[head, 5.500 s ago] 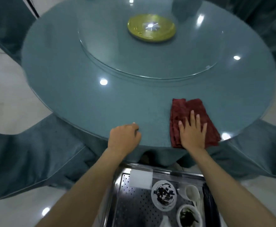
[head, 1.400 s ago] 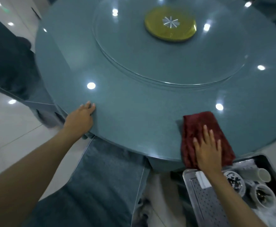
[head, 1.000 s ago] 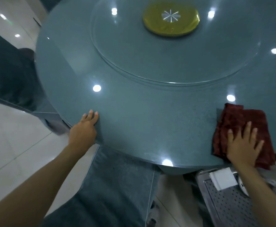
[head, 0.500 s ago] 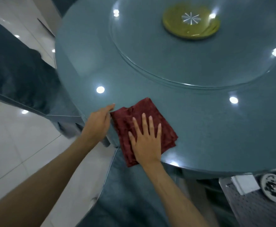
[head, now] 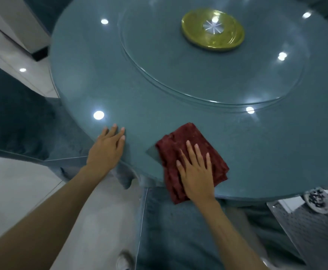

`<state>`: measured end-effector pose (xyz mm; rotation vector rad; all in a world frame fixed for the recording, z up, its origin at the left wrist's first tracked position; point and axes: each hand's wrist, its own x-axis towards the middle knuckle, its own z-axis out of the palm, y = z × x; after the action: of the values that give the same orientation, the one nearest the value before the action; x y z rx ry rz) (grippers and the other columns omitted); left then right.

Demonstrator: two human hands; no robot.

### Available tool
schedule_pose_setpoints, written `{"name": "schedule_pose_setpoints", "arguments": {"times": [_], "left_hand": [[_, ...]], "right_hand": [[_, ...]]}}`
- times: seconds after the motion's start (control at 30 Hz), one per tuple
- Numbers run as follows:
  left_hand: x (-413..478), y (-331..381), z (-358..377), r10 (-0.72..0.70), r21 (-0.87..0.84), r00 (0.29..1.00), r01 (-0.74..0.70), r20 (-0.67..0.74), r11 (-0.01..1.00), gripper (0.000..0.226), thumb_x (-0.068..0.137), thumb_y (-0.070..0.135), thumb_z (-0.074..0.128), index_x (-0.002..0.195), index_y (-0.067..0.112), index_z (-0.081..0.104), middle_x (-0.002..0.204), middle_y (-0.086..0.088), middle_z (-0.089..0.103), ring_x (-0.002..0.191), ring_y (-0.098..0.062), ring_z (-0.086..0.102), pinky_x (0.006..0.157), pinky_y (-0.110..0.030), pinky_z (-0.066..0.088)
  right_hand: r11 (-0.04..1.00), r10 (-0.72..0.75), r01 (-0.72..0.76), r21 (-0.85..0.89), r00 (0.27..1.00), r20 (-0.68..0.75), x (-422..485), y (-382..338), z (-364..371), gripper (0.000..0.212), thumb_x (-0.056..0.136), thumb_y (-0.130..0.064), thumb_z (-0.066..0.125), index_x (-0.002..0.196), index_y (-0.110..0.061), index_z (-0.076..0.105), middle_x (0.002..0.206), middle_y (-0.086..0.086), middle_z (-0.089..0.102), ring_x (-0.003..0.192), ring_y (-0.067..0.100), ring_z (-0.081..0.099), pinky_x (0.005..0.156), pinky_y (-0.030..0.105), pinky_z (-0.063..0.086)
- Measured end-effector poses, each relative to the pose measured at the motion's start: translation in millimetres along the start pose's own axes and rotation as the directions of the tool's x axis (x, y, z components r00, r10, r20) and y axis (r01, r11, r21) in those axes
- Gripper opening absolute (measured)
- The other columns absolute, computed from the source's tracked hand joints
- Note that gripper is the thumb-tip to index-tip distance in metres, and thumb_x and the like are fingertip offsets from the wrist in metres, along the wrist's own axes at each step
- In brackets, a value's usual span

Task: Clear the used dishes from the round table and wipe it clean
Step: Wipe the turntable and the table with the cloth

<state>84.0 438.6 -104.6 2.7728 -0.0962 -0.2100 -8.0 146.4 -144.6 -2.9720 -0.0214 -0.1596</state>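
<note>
I am sliding the red cloth (head: pixel 186 135) rightward along the near rim of the round table (head: pixel 178 102), so it is now lying apart from my left hand (head: pixel 106 151), which it was touching half a second ago. That hand is still resting flat at the table's edge, fingers straight. My right hand (head: pixel 196 172) is pressing on the cloth with fingers spread, and the cloth is lying folded and rumpled, dark red, its near corner overhanging the rim.
</note>
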Motion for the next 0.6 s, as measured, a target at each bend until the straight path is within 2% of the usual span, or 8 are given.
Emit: {"name": "schedule_pose_setpoints", "arguments": {"times": [0.1, 0.23, 0.3, 0.37, 0.47, 0.6], "left_hand": [[-0.1, 2.0, 0.8, 0.005, 0.036, 1.0, -0.004, -0.029, 0.999, 0.045, 0.11, 0.033, 0.037, 0.15, 0.019, 0.053, 0.16, -0.009, 0.043, 0.145, -0.041, 0.04, 0.106, -0.059, 0.047], [-3.7, -0.7, 1.0, 0.028, 0.07, 0.997, -0.022, -0.078, 0.997, 0.044, 0.108, 0.036, 0.041, 0.148, 0.023, 0.054, 0.157, -0.006, 0.048, 0.143, -0.037, 0.046, 0.091, -0.058, 0.058], [-4.9, 1.4, 3.2, 0.021, 0.063, 0.995, -0.015, -0.098, 0.998, 0.042, 0.107, 0.034, 0.049, 0.147, 0.024, 0.055, 0.158, -0.005, 0.048, 0.144, -0.036, 0.045, 0.092, -0.058, 0.057], [-5.8, 5.3, 6.0, -0.009, 0.052, 0.992, 0.016, -0.128, 0.999, 0.043, 0.106, 0.035, 0.051, 0.147, 0.025, 0.056, 0.159, -0.004, 0.046, 0.146, -0.035, 0.042, 0.101, -0.058, 0.053], [-4.1, 7.7, 7.9, -0.051, 0.029, 0.99, 0.055, -0.132, 0.998, 0.044, 0.104, 0.036, 0.053, 0.148, 0.029, 0.055, 0.161, 0.002, 0.043, 0.15, -0.031, 0.038, 0.11, -0.057, 0.046], [-4.8, 10.5, 4.4, -0.059, 0.05, 0.991, 0.066, -0.123, 0.997, 0.047, 0.102, 0.032, 0.057, 0.149, 0.03, 0.053, 0.162, 0.004, 0.041, 0.15, -0.031, 0.037, 0.107, -0.058, 0.049]], "right_hand": [[0.984, 0.175, -0.175, -0.032, 0.985, 0.001, 13.3, 65.1, -9.4, 0.054, 0.106, -0.046, 0.032, 0.151, -0.022, 0.05, 0.169, 0.002, 0.027, 0.155, 0.026, 0.027, 0.121, 0.057, 0.026], [0.923, 0.381, -0.379, -0.067, 0.924, 0.022, 45.0, 127.5, -16.1, 0.062, 0.105, -0.05, 0.022, 0.151, -0.02, 0.049, 0.17, 0.001, 0.023, 0.157, 0.025, 0.021, 0.123, 0.058, 0.019], [0.887, 0.46, -0.458, -0.062, 0.888, 0.02, 72.3, 148.9, -19.2, 0.06, 0.106, -0.051, 0.021, 0.153, -0.022, 0.046, 0.171, -0.001, 0.019, 0.158, 0.024, 0.016, 0.124, 0.059, 0.014], [0.856, 0.517, -0.515, -0.036, 0.856, 0.034, 102.6, 158.1, -21.8, 0.059, 0.108, -0.05, 0.023, 0.157, -0.023, 0.041, 0.172, -0.002, 0.013, 0.159, 0.024, 0.011, 0.125, 0.06, 0.009], [0.842, 0.54, -0.539, -0.024, 0.841, 0.039, 132.7, 143.7, -15.6, 0.06, 0.108, -0.05, 0.022, 0.158, -0.023, 0.038, 0.173, 0.0, 0.009, 0.159, 0.024, 0.006, 0.125, 0.061, 0.005], [0.92, 0.391, -0.389, -0.051, 0.92, 0.026, 152.6, 88.9, -0.1, 0.061, 0.105, -0.05, 0.021, 0.151, -0.021, 0.05, 0.171, 0.005, 0.02, 0.158, 0.027, 0.014, 0.124, 0.061, 0.01]]}}
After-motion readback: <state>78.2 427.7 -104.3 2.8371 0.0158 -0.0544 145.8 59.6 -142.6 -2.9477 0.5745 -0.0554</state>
